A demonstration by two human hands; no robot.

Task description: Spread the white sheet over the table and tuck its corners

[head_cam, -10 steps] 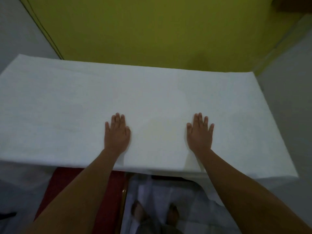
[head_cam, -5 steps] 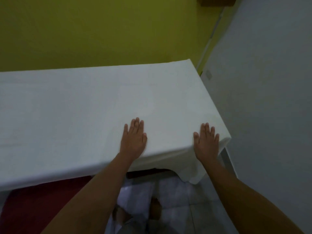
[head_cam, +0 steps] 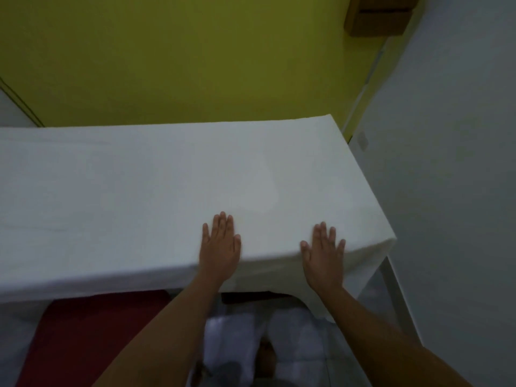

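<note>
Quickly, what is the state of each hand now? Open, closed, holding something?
Left hand: open, flat on the white sheet, holding nothing.
Right hand: open, flat on the sheet near its front right corner, holding nothing.

The sheet [head_cam: 167,196] is plain white, no print or stripes at all, and it looks a bit greyish-blue in the dim light. The wall behind [head_cam: 181,57] is a solid mustardy yellow-green, while the wall on the right [head_cam: 452,169] is a flat pale grey. Up in the corner sits a brown box [head_cam: 377,18]. Under the sheet's near edge there's a deep red surface [head_cam: 92,333], pretty dark. The floor [head_cam: 304,344] is light tile, whitish-grey with faint grid lines.
</note>
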